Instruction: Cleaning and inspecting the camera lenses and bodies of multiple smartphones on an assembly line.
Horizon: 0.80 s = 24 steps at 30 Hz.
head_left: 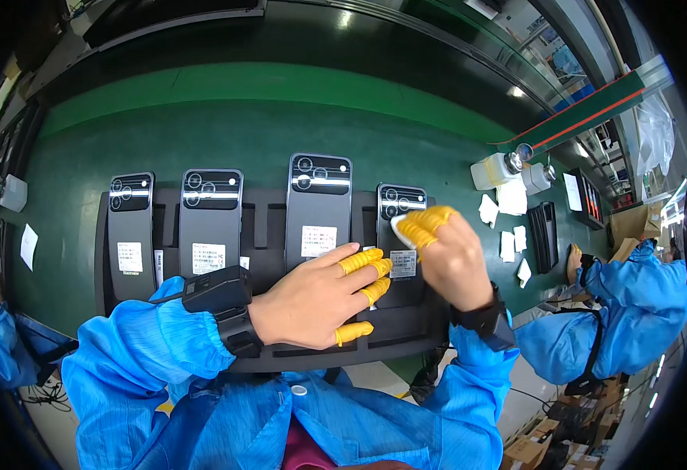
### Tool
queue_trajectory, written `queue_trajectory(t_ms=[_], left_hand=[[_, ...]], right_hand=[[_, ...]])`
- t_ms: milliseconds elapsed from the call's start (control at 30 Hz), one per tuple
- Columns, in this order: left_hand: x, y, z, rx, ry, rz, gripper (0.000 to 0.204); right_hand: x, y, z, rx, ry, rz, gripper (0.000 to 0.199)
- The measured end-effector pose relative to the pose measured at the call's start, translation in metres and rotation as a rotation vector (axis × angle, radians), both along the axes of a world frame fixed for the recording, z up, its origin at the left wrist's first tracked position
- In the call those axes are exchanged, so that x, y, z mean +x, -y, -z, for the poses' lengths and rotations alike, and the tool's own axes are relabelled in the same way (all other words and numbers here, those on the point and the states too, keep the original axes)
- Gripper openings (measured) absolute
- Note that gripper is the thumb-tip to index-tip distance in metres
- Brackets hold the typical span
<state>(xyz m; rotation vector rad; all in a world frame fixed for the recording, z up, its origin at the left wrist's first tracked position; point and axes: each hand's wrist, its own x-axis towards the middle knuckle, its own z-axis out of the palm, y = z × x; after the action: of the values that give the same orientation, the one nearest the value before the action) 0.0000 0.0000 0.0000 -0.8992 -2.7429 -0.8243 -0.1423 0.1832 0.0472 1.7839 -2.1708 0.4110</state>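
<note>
Several grey smartphones lie back-up in a black slotted tray (273,356), each with a white label. In front of me on the right, my right hand (453,258), in yellow finger cots, pinches a folded white wipe (399,229) against the back of the rightmost phone (386,231), just below its camera panel. My left hand (312,298) lies flat with fingers apart, also in yellow cots. Its fingertips reach the left edge of that phone and overlap the lower part of the larger phone (318,211) beside it. Two further phones, a middle-left phone (211,223) and a leftmost phone (130,227), sit farther left.
Dispenser bottles (494,171) and crumpled white wipes (508,244) stand and lie on the green bench (226,129) at right. Beyond them is a narrow black tray (543,237). A person in blue (633,313) works at right; another sleeve (3,333) shows at left.
</note>
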Motion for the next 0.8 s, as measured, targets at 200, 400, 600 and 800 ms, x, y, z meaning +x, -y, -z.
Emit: queue_trajectory(t_ms=[200, 400, 600, 800], left_hand=[[-0.003, -0.007, 0.006, 0.037, -0.038, -0.028, 0.055], [-0.004, -0.004, 0.009, 0.047, -0.031, -0.023, 0.055], [-0.011, -0.005, 0.013, 0.036, -0.048, -0.005, 0.054], [-0.011, -0.007, 0.014, 0.063, -0.061, -0.014, 0.055]], right_hand=[[-0.033, 0.006, 0.000, -0.116, -0.017, 0.031, 0.026], [-0.036, 0.006, 0.008, 0.048, 0.118, -0.019, 0.025], [-0.035, 0.027, 0.019, -0.038, -0.012, -0.050, 0.032], [-0.055, -0.007, 0.003, 0.033, -0.116, 0.203, 0.031]])
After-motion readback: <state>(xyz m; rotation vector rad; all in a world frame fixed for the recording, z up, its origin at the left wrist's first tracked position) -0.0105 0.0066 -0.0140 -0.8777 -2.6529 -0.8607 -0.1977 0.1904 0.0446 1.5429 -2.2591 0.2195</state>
